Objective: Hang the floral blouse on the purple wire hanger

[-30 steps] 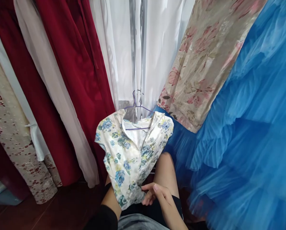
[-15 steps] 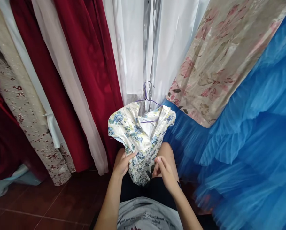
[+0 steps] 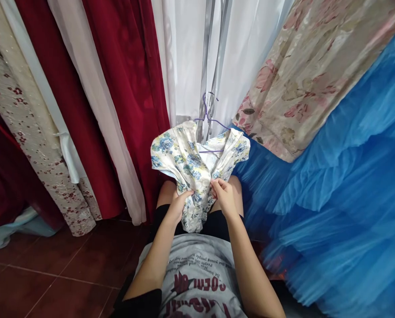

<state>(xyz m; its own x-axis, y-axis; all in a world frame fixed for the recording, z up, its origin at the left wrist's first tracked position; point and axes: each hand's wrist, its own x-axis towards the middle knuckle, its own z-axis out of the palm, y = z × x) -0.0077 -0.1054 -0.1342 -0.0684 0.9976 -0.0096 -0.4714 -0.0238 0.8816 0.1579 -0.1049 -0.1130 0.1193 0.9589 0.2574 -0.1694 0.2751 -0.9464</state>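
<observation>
A cream blouse with blue flowers (image 3: pixel 192 163) is on a thin purple hanger (image 3: pixel 206 112), lying over my thighs with its neckline away from me. My left hand (image 3: pixel 180 204) is closed on the blouse's left side, thumb on top and the other fingers hidden behind the cloth. With thumb and fingers pinched, my right hand (image 3: pixel 223 194) holds the blouse near the front edge below the V-neck. The lower part of the blouse is bunched between my wrists.
Red drapes (image 3: pixel 131 66), a pale pink cloth (image 3: pixel 94 88) and a flower-dotted beige fabric (image 3: pixel 41 154) hang to the left. White fabric (image 3: pixel 187 57) hangs ahead. A floral beige cloth (image 3: pixel 293 88) and blue tulle (image 3: pixel 349 198) are on the right, above dark red floor tiles (image 3: pixel 71 274).
My right hand has moved up along the blouse and now pinches its front edge. The blouse and hanger sit higher in view. My left hand keeps its hold.
</observation>
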